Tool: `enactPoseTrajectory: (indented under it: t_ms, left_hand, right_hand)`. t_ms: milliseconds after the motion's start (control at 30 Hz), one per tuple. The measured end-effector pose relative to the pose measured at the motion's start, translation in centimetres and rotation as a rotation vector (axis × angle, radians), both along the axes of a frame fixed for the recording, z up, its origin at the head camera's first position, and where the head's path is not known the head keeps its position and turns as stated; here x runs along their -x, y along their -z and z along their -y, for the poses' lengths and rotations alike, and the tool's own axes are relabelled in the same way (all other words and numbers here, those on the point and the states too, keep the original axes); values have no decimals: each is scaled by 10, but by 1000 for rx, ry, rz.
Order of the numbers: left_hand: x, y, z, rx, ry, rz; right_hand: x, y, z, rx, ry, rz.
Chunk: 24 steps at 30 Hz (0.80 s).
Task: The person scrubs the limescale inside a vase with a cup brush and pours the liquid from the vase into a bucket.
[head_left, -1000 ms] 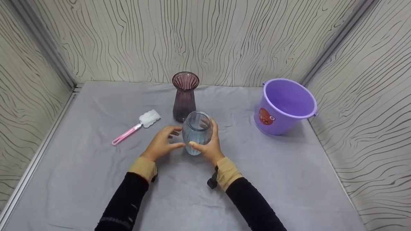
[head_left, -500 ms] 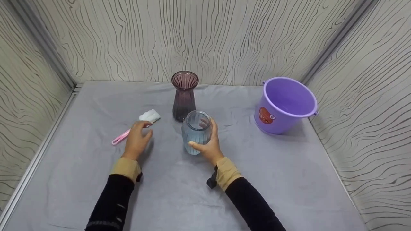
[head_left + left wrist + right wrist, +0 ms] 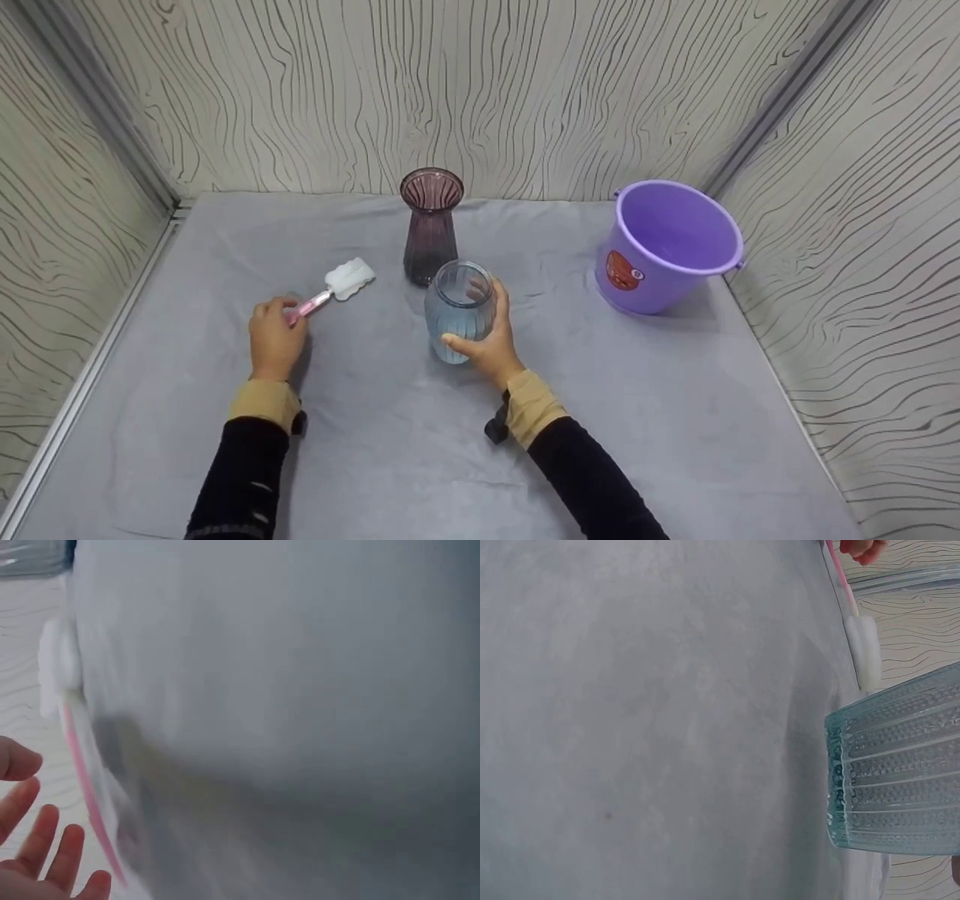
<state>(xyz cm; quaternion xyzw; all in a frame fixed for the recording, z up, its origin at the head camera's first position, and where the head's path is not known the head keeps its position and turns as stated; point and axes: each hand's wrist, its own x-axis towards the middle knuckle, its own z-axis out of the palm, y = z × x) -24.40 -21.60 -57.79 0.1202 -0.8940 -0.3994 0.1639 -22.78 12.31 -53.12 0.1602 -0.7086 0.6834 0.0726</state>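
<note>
A pink-handled brush (image 3: 349, 278) with a white sponge head lies on the grey cloth at the left. Over the end of its handle is my left hand (image 3: 276, 339); in the left wrist view the fingers (image 3: 37, 840) are spread and stand apart from the pink handle (image 3: 94, 802). My right hand (image 3: 491, 343) grips a ribbed light-blue glass vase (image 3: 456, 319) from its right side, thumb in front. The right wrist view shows the ribbed lower part of this vase (image 3: 892, 772). Close behind it stands a purple glass vase (image 3: 431, 240) with a flared mouth.
A purple bucket (image 3: 651, 281) with a red sticker stands at the back right. Grey cloth (image 3: 420, 465) covers the table. Wood-grain patterned walls (image 3: 495, 97) enclose the back and both sides.
My left hand has moved from beside the light-blue vase leftward, past the sponge head, to the brush's handle. The right hand keeps its grip on the vase in the same place.
</note>
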Motion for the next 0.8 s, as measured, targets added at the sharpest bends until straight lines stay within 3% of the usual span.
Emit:
enactPoseTrajectory:
  t_ms: [167, 400, 800]
  left_hand:
    - [-5, 3, 6, -5, -16, 91]
    - [-5, 0, 7, -32, -39, 167]
    - [-7, -10, 14, -173, -86, 169]
  right_hand:
    - [0, 0, -1, -1, -4, 22]
    - [14, 27, -1, 10, 10, 3]
    - [17, 35, -3, 31, 1, -40]
